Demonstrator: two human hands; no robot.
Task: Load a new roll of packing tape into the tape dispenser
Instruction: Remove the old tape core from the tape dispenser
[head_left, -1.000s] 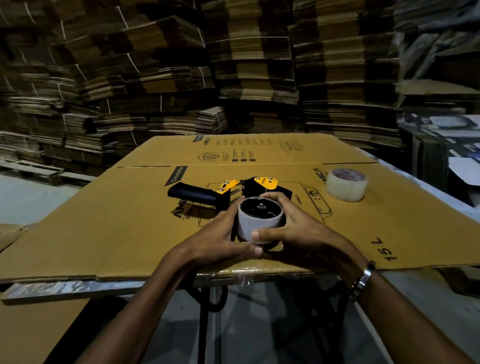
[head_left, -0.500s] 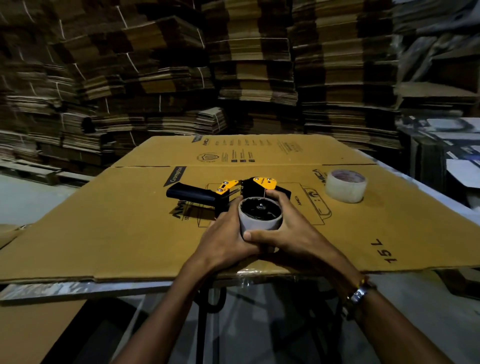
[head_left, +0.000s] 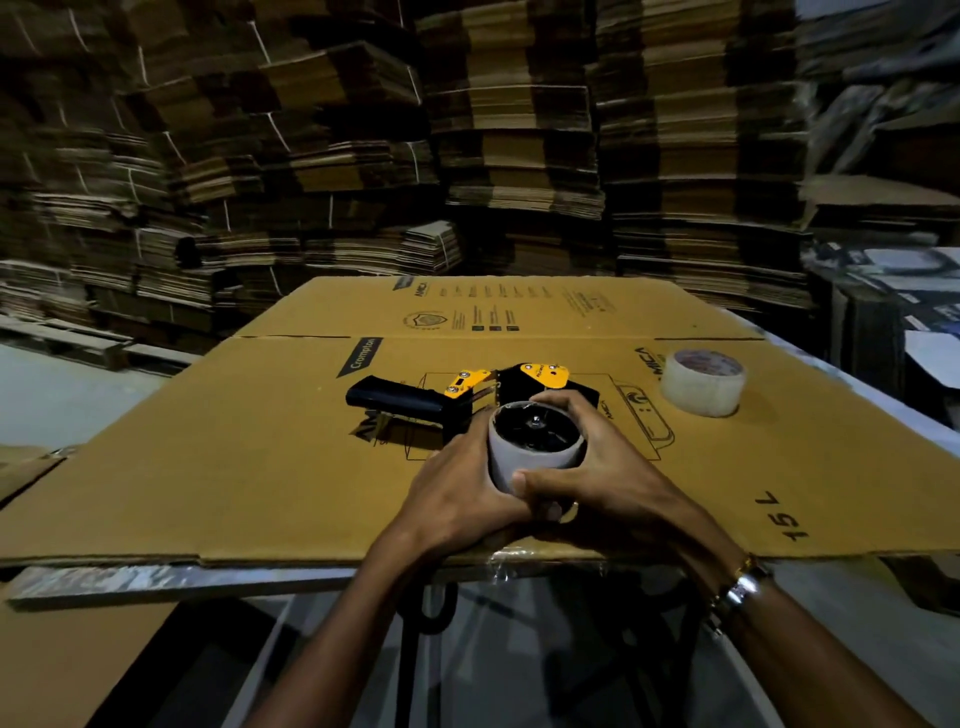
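A black and yellow tape dispenser (head_left: 457, 397) lies on its side on the flattened cardboard (head_left: 260, 457), handle pointing left. On its black spool sits a bare grey cardboard core (head_left: 535, 457). My left hand (head_left: 457, 493) wraps the core's left side. From the right, my right hand (head_left: 608, 467) grips it with the thumb across the front and fingers over the far rim. A full roll of clear packing tape (head_left: 702, 382) stands flat on the cardboard to the right, apart from both hands.
The cardboard sheet covers a table with a metal frame (head_left: 156, 582); its near edge is just below my wrists. Tall stacks of flattened boxes (head_left: 467, 156) fill the background. A watch (head_left: 737, 590) is on the right wrist.
Both hands have stayed clasped around the grey core on the dispenser; the fingers shifted slightly. The dispenser and the clear tape roll have not moved.
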